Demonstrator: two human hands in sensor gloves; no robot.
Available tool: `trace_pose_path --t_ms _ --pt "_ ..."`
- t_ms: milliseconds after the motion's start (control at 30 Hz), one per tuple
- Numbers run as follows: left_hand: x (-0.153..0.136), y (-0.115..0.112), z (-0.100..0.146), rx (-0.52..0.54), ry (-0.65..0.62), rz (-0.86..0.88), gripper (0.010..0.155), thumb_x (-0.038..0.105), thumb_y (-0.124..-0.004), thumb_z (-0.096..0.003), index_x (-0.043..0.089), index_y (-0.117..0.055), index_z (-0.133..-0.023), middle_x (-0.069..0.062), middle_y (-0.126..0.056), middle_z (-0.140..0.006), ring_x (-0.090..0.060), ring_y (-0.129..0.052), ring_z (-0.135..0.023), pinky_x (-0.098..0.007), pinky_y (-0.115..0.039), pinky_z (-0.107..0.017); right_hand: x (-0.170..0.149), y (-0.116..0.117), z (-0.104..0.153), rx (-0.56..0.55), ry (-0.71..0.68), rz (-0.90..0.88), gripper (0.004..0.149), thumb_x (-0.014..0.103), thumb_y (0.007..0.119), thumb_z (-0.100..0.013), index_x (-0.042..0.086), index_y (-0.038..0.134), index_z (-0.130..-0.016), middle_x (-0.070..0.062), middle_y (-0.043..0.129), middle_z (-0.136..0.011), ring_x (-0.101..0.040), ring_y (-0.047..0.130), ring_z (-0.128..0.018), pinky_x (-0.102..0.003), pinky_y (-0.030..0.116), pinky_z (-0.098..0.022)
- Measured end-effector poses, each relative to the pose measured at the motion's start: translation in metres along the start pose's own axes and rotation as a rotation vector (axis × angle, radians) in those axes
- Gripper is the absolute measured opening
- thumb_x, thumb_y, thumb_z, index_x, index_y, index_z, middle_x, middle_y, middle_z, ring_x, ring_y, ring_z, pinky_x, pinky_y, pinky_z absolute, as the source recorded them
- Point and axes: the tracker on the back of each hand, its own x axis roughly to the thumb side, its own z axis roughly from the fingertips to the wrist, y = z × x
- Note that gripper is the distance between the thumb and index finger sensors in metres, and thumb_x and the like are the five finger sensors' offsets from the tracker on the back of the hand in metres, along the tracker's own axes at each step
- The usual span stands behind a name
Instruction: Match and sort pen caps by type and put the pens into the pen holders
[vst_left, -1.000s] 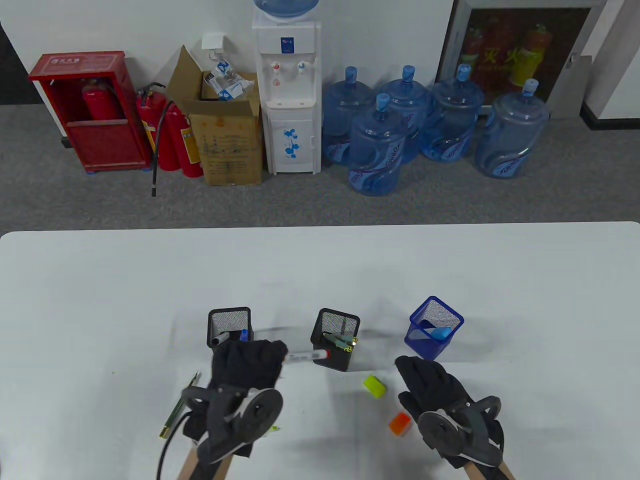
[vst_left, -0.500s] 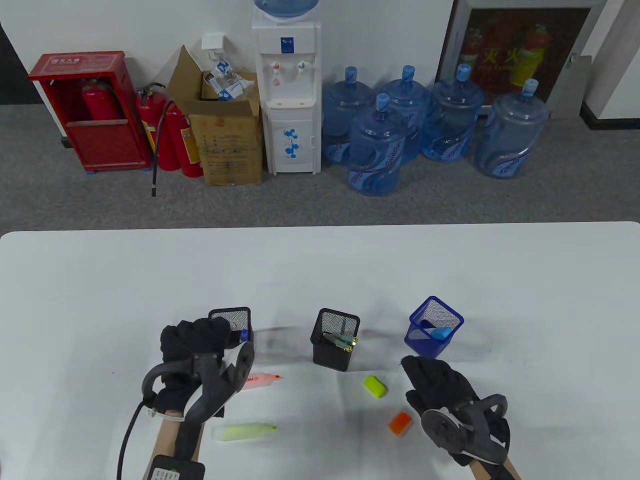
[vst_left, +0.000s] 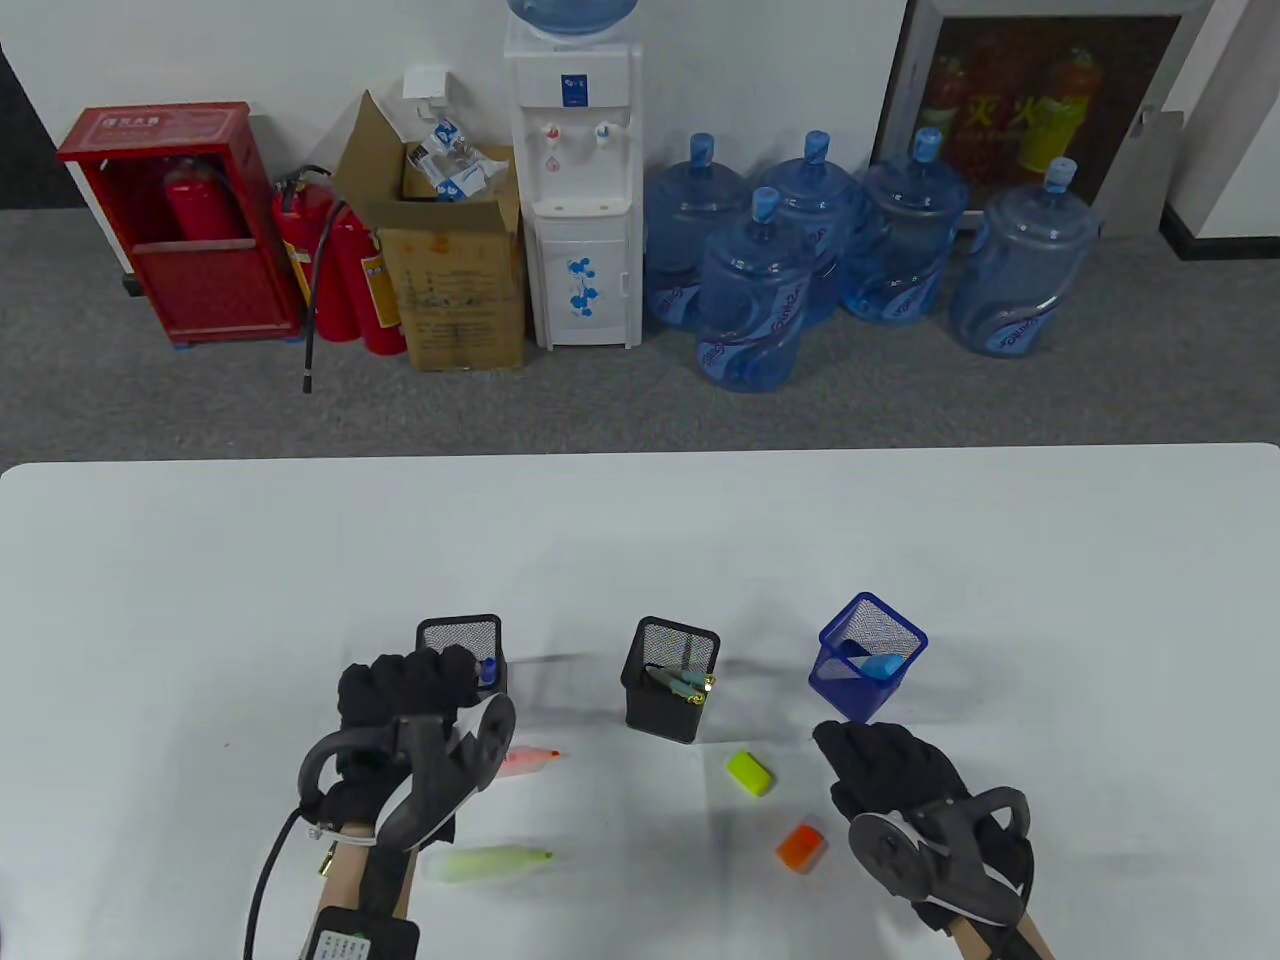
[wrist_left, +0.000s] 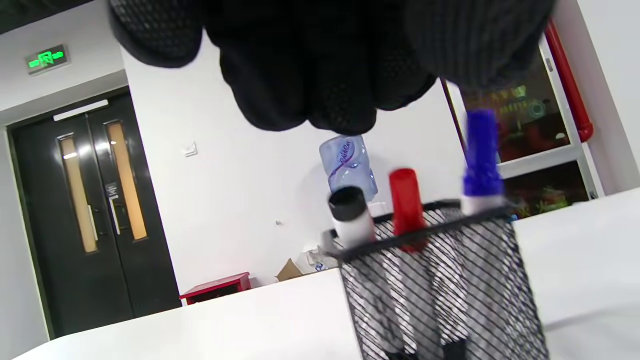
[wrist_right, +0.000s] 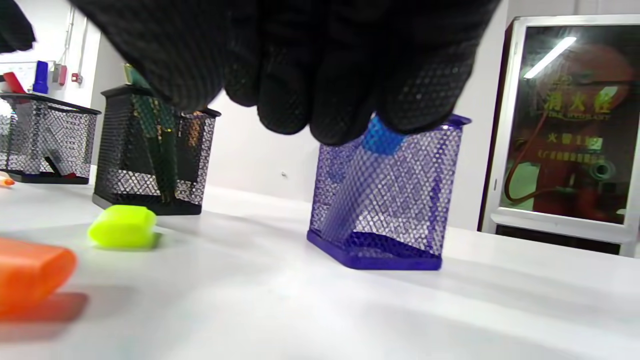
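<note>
My left hand (vst_left: 420, 672) hovers with loosely curled fingers, holding nothing, just in front of the left black mesh holder (vst_left: 458, 630). In the left wrist view that holder (wrist_left: 440, 280) contains a black-capped marker (wrist_left: 347, 210), a red-capped marker (wrist_left: 406, 200) and a blue-capped marker (wrist_left: 481, 155). My right hand (vst_left: 862, 752) lies flat and empty on the table before the blue mesh holder (vst_left: 872, 620). An uncapped orange highlighter (vst_left: 525, 758) and an uncapped yellow-green highlighter (vst_left: 490, 862) lie near my left hand. A yellow-green cap (vst_left: 750, 772) and an orange cap (vst_left: 802, 847) lie left of my right hand.
The middle black holder (vst_left: 672, 690) contains green pens. A blue highlighter (vst_left: 882, 665) leans inside the blue holder. The white table (vst_left: 640, 540) stretches away beyond the holders. Water bottles and fire extinguishers stand on the floor behind it.
My left hand carried the red-capped marker from the centre to the left holder and let go; the marker now stands inside. My right hand slid slightly back and to the right.
</note>
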Motion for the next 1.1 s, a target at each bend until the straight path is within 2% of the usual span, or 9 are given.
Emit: trace_pose_path --t_ms 167,333,533,700,833,933,1100 --pt "-0.033 -0.002 0.011 -0.056 0.062 0.039 0.048 0.046 -0.076 -0.0394 0.038 -0.082 -0.086 0.004 -0.098 -0.083 -0.026 -0.099 -0.071 -0.057 -0.072 -0.067 -0.008 0.0 0.0 0.003 0.029 0.005 0.056 0.044 0.076 -0.04 0.031 0.074 -0.095 0.007 0.089 -0.092 -0.019 0.094 -0.083 -0.044 0.088 -0.061" --pt "-0.043 -0.021 0.027 -0.072 0.005 -0.055 0.048 0.048 -0.079 -0.0376 0.04 -0.083 -0.085 0.007 -0.101 -0.08 -0.023 -0.101 -0.069 -0.057 -0.074 -0.066 -0.015 0.003 0.0 0.012 0.052 0.011 0.055 0.044 0.075 -0.04 0.031 0.075 -0.093 0.007 0.09 -0.09 -0.019 0.095 -0.082 -0.044 0.088 -0.061" --pt "-0.044 -0.07 0.036 -0.35 0.037 -0.129 0.06 0.05 -0.084 -0.0338 0.04 -0.077 -0.093 0.007 -0.102 -0.085 -0.025 -0.101 -0.076 -0.058 -0.072 -0.068 -0.019 0.008 0.001 0.036 0.063 0.032 0.054 0.044 0.076 -0.04 0.031 0.076 -0.093 0.007 0.091 -0.09 -0.019 0.095 -0.082 -0.044 0.088 -0.061" --pt "-0.041 -0.094 0.041 -0.45 0.052 -0.219 0.07 0.051 -0.087 -0.031 0.037 -0.073 -0.098 0.007 -0.103 -0.083 -0.025 -0.101 -0.076 -0.058 -0.072 -0.068 -0.017 0.01 0.001 0.047 0.056 0.04 0.054 0.044 0.076 -0.04 0.031 0.077 -0.092 0.007 0.091 -0.089 -0.019 0.096 -0.081 -0.044 0.088 -0.061" --pt "-0.043 -0.106 0.043 -0.505 0.066 -0.207 0.073 0.046 -0.092 -0.0296 0.034 -0.072 -0.099 0.008 -0.104 -0.08 -0.023 -0.103 -0.073 -0.057 -0.074 -0.067 -0.017 0.009 0.001 0.051 0.056 0.045 0.054 0.044 0.076 -0.04 0.031 0.077 -0.092 0.007 0.091 -0.089 -0.018 0.096 -0.081 -0.044 0.088 -0.061" --pt "-0.045 -0.109 0.043 -0.468 0.095 -0.145 0.069 0.039 -0.093 -0.0309 0.032 -0.075 -0.097 0.008 -0.106 -0.075 -0.022 -0.106 -0.068 -0.056 -0.076 -0.066 -0.018 0.009 0.001 0.054 0.058 0.05 0.054 0.044 0.076 -0.04 0.03 0.077 -0.092 0.007 0.091 -0.089 -0.018 0.096 -0.081 -0.044 0.088 -0.061" --pt "-0.044 -0.114 0.046 -0.502 0.091 -0.154 0.067 0.035 -0.088 -0.0354 0.03 -0.07 -0.1 0.007 -0.101 -0.081 -0.025 -0.102 -0.071 -0.06 -0.073 -0.067 -0.019 0.007 0.001 0.052 0.067 0.046 0.054 0.044 0.076 -0.04 0.03 0.077 -0.092 0.007 0.091 -0.089 -0.018 0.096 -0.081 -0.044 0.088 -0.06"
